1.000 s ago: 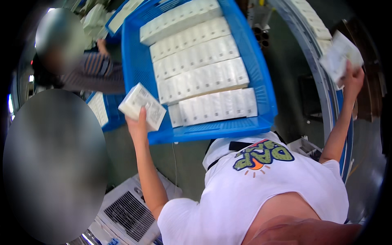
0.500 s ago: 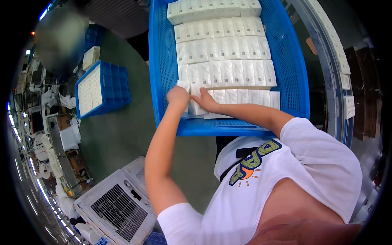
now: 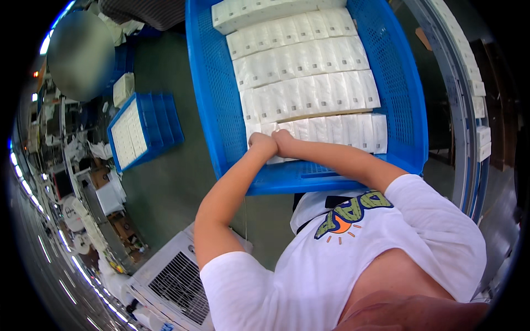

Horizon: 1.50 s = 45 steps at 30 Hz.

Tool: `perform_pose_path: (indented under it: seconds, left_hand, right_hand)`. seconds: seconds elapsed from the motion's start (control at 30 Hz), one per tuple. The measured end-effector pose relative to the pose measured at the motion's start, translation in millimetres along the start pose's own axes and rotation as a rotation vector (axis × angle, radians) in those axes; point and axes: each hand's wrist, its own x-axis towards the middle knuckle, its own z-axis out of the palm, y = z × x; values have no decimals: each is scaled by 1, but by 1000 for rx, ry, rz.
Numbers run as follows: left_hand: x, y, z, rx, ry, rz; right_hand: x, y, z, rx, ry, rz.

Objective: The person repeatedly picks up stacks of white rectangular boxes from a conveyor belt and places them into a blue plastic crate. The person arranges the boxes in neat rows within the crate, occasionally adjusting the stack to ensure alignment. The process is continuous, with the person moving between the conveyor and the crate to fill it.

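My left hand (image 3: 261, 144) is closed at the left end of the nearest row of white soft packs (image 3: 320, 131), its fingers curled around a white pack (image 3: 253, 128). Against it, knuckles almost touching, my right hand (image 3: 285, 142) is closed too; its fingertips press down among the packs, and what they grip is hidden. The packs look like wrapped tissue packs, each with a small grey square mark. They stand in several tight rows inside a large blue perforated crate (image 3: 331, 185), whose near rim lies beneath my forearms.
Left on the green floor stands a second blue crate (image 3: 160, 129) filled with white packs. A white machine with a grille (image 3: 179, 281) sits at lower left. Along the right runs a metal rail conveyor (image 3: 464, 110) carrying white packs. Dark clothing of another person (image 3: 146, 11) shows at top left.
The view has shifted and tilted slightly. My hands have drawn together at the left end of the near row, and my right hand's fingers, spread before, are now curled in.
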Motion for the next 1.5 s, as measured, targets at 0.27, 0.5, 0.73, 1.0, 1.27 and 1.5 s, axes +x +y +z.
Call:
perform_pose_path:
  seconds: [0.27, 0.5, 0.73, 1.0, 1.27, 1.5]
  left_hand:
    - [66, 7, 97, -155, 13, 70]
    - [83, 13, 89, 141, -100, 275]
    - [29, 27, -5, 195, -69, 307]
    - [-83, 143, -254, -296, 929, 374]
    - [-89, 362, -369, -705, 1005, 843]
    - [-48, 603, -466, -319, 1000, 1040]
  right_hand:
    - [-74, 4, -85, -68, -535, -146]
    - [-240, 56, -161, -156, 113, 31]
    - [-387, 82, -128, -28, 605, 215]
    - [-473, 169, -113, 95, 1159, 301]
    - [-705, 292, -44, 268, 1528, 1367]
    - [-791, 351, 36, 730, 1427, 1443]
